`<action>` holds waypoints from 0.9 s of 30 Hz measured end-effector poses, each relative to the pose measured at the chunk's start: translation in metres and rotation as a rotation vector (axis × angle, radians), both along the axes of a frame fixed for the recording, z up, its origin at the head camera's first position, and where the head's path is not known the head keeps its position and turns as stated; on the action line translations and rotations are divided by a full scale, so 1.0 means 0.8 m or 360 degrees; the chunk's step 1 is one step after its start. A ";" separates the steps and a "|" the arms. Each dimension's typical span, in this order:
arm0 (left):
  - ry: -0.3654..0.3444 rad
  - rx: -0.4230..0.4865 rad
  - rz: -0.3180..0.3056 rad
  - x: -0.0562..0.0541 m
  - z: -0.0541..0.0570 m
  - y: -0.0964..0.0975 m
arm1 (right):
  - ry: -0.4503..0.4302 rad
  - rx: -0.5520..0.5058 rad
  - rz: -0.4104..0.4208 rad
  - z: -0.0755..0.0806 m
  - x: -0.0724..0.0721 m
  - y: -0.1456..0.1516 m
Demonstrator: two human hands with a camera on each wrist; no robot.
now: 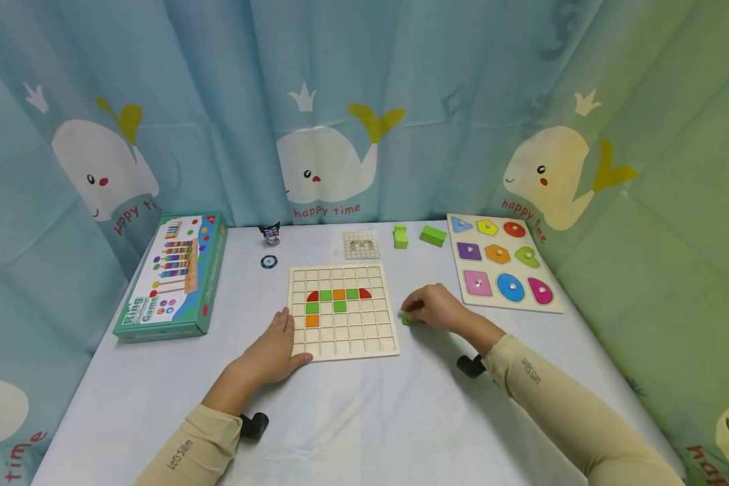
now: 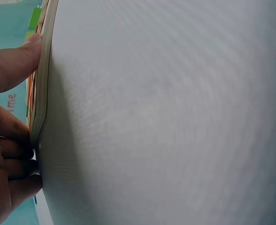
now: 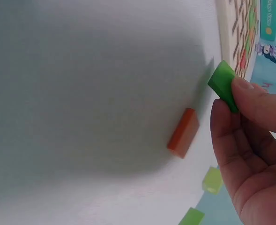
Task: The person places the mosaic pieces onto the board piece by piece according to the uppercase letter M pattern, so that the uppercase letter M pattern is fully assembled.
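Note:
A wooden grid board (image 1: 364, 337) lies mid-table, with red, green and orange pieces set in its upper left and middle cells. My left hand (image 1: 270, 352) rests at its lower left corner, fingers straight along the left side and thumb on the front edge. Just off the board's right side, my right hand (image 1: 436, 309) pinches a small green block (image 3: 222, 80) between thumb and fingers. Beneath that hand, an orange-red block (image 3: 183, 133) lies on the table in the right wrist view; the hand hides it in the head view.
Behind the board are a small pattern card (image 1: 361, 245), a green stack (image 1: 400, 237) and a green block (image 1: 433, 235). A shape puzzle (image 1: 555, 309) lies at right, a game box (image 1: 170, 277) at left. A figurine (image 1: 271, 234) and round chip (image 1: 269, 261) sit between.

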State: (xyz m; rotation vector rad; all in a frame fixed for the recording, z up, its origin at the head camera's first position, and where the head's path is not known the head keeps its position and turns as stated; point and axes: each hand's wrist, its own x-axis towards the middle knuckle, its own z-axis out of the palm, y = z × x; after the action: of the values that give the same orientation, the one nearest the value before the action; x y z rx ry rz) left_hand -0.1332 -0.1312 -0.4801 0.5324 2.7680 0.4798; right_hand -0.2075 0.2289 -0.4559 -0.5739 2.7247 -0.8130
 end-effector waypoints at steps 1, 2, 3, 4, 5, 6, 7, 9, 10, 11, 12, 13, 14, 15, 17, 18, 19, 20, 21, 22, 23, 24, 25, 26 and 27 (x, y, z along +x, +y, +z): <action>0.0000 0.0002 0.0001 0.000 0.000 0.000 | -0.0026 -0.0006 -0.0018 0.001 -0.001 -0.001; -0.0002 0.0001 0.0002 0.000 0.000 0.000 | -0.0032 -0.0007 -0.0029 0.002 -0.003 -0.003; 0.0000 0.0005 0.0003 0.000 0.001 -0.001 | -0.0034 -0.0012 -0.0034 0.003 -0.004 -0.005; 0.0001 0.0008 0.0005 0.000 0.000 -0.001 | -0.0040 -0.0017 -0.0043 0.005 -0.006 -0.007; -0.0005 0.0007 0.0009 0.000 0.000 -0.001 | -0.0028 -0.0020 -0.0037 0.006 -0.007 -0.008; -0.0011 0.0004 0.0012 0.000 0.000 -0.002 | -0.0012 -0.0025 -0.0025 0.008 -0.009 -0.010; -0.0015 0.0002 0.0016 0.000 0.000 -0.002 | 0.0003 -0.0031 -0.0016 0.010 -0.010 -0.012; -0.0016 0.0003 0.0020 -0.001 -0.001 -0.002 | 0.0027 -0.0049 0.0008 0.012 -0.013 -0.015; -0.0020 -0.0001 0.0022 -0.001 -0.001 -0.002 | 0.0039 -0.0055 0.0020 0.013 -0.015 -0.016; -0.0025 -0.0007 0.0023 -0.002 -0.002 -0.002 | 0.0053 -0.0059 0.0034 0.012 -0.017 -0.018; -0.0025 -0.0008 0.0023 -0.002 -0.002 -0.002 | 0.0062 -0.0061 0.0046 0.012 -0.018 -0.019; -0.0025 -0.0008 0.0025 -0.002 -0.002 -0.001 | 0.0072 -0.0060 0.0050 0.012 -0.019 -0.021; -0.0023 -0.0007 0.0027 -0.002 -0.003 -0.001 | 0.0076 -0.0060 0.0050 0.012 -0.021 -0.023; -0.0020 -0.0009 0.0029 -0.003 -0.003 -0.001 | 0.0079 -0.0063 0.0049 0.012 -0.022 -0.025; -0.0020 -0.0021 0.0035 -0.003 -0.002 0.000 | 0.0083 -0.0073 0.0048 0.011 -0.025 -0.028; -0.0017 -0.0026 0.0038 -0.003 -0.002 0.000 | 0.0084 -0.0081 0.0049 0.012 -0.026 -0.030; -0.0017 -0.0026 0.0042 -0.003 -0.002 0.000 | 0.0079 -0.0088 0.0046 0.012 -0.028 -0.032; -0.0017 -0.0026 0.0045 -0.003 -0.001 0.001 | 0.0074 -0.0095 0.0047 0.011 -0.029 -0.035; -0.0019 -0.0027 0.0048 -0.003 -0.001 0.001 | 0.0072 -0.0101 0.0053 0.011 -0.031 -0.037; -0.0023 -0.0025 0.0052 -0.003 -0.001 0.001 | 0.0066 -0.0110 0.0058 0.011 -0.032 -0.039; -0.0024 -0.0025 0.0053 -0.003 0.000 0.002 | 0.0059 -0.0117 0.0063 0.011 -0.033 -0.041; -0.0025 -0.0021 0.0054 -0.003 0.000 0.002 | 0.0049 -0.0122 0.0064 0.010 -0.035 -0.044; -0.0025 -0.0021 0.0054 -0.003 0.000 0.002 | 0.0036 -0.0125 0.0060 0.010 -0.036 -0.046; -0.0023 -0.0028 0.0052 -0.004 0.000 0.003 | 0.0035 -0.0126 0.0068 0.010 -0.038 -0.048; -0.0021 -0.0031 0.0051 -0.004 -0.001 0.003 | 0.0036 -0.0124 0.0075 0.009 -0.039 -0.050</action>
State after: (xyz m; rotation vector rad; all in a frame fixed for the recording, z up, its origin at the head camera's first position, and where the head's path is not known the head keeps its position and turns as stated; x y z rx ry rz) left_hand -0.1360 -0.1289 -0.4805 0.4792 2.7694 0.4615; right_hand -0.2390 0.1885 -0.4486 -0.6649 2.6989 -0.9097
